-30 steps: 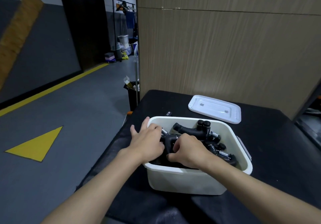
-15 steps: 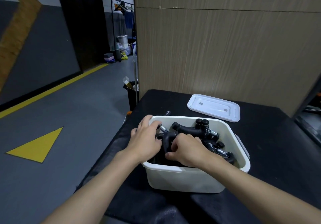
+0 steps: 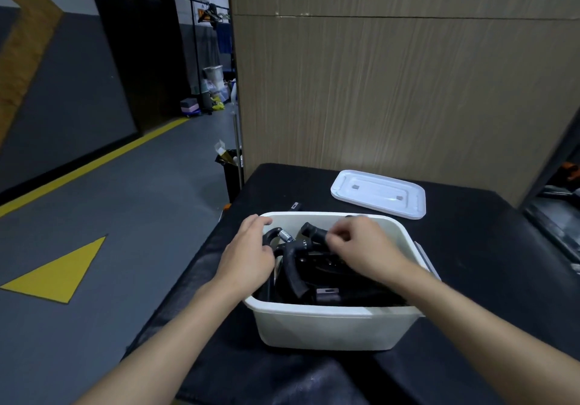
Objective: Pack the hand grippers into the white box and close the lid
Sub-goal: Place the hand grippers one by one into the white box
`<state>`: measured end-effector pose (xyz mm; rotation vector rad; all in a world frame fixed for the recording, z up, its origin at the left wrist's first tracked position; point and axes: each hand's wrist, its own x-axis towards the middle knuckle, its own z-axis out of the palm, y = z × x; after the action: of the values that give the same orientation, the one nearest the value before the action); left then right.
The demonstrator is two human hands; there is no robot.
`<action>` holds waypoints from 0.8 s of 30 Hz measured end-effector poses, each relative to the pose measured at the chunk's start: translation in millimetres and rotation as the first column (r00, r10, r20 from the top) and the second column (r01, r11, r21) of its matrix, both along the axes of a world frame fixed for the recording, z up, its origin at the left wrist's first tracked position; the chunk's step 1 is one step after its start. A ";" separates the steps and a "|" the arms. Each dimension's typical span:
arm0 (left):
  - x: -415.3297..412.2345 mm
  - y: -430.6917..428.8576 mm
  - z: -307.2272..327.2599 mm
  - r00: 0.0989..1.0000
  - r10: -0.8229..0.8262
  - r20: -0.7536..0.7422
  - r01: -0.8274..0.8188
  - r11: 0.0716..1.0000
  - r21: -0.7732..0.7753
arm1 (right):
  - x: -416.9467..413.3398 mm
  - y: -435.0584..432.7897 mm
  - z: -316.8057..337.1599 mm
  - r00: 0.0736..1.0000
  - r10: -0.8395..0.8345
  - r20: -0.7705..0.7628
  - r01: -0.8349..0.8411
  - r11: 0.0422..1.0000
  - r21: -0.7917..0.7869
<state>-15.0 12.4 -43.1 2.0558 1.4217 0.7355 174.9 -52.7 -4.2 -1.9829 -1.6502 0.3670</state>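
The white box [image 3: 329,326] stands open on the black table, holding several black hand grippers [image 3: 293,274] with steel springs. My left hand [image 3: 248,257] rests on the box's left rim, fingers over a gripper handle at the left inside. Over the far part of the box, my right hand [image 3: 361,244] pinches the upper end of a black gripper handle [image 3: 314,233]. The white lid [image 3: 378,193] lies flat on the table behind the box, apart from it.
The black table [image 3: 486,263] ends at its left edge beside my left arm, with grey floor below. A wood-panel wall [image 3: 392,90] rises right behind the table. A small black item [image 3: 294,206] lies near the box's far left corner. A black bin [image 3: 230,169] stands off the table's far left corner.
My right hand has moved from the near middle of the box to its far part and now pinches a handle there. My left hand stays at the left rim.
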 end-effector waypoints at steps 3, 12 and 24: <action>1.4 2.6 -1.7 0.999 0.015 0.031 -0.016 1.000 0.024 | 54.7 -0.4 4.1 0.979 -0.161 -0.125 0.183 0.965 0.187; 0.3 7.8 -8.4 1.000 -0.001 0.025 -0.001 0.998 0.066 | 194.0 23.1 -98.9 0.943 -0.250 -0.219 0.217 0.962 -0.165; -6.0 19.3 -9.0 0.997 -0.077 0.023 0.075 0.994 0.083 | 189.1 82.3 -76.5 0.992 0.016 -0.129 -0.049 0.965 -0.259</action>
<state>-21.1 31.7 -52.1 2.1425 1.3108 0.7986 364.0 29.7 -80.7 -2.0734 -1.6248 0.7422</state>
